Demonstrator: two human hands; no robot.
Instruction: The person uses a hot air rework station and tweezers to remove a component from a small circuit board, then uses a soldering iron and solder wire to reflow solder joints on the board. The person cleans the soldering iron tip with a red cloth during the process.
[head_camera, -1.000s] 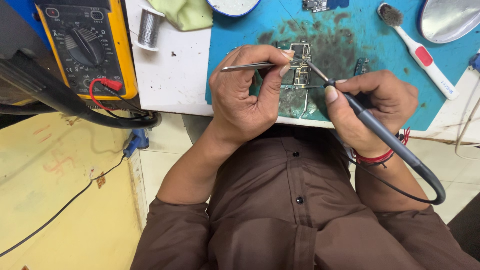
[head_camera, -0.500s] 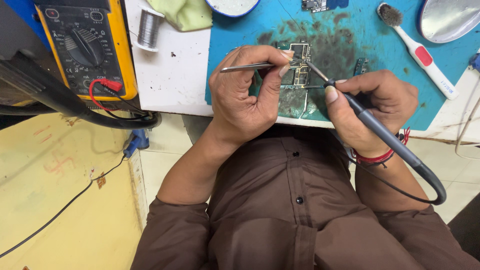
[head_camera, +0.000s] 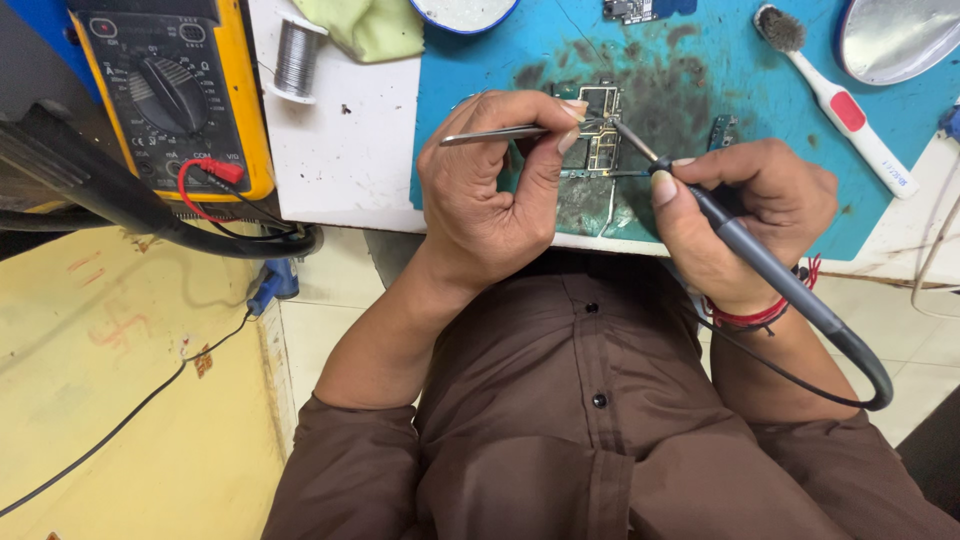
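Soldering underway: left hand (head_camera: 490, 190) pinches tweezers (head_camera: 495, 133), right hand (head_camera: 745, 215) grips soldering iron (head_camera: 760, 262), tip on circuit board (head_camera: 600, 130); joint unfinished.

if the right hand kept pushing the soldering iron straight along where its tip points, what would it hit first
Most likely the circuit board on the blue mat, beside the tweezers tip; depth is unclear.

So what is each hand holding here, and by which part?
Left hand pinches metal tweezers near their tips; right hand grips the soldering iron pen-style on its grey handle.
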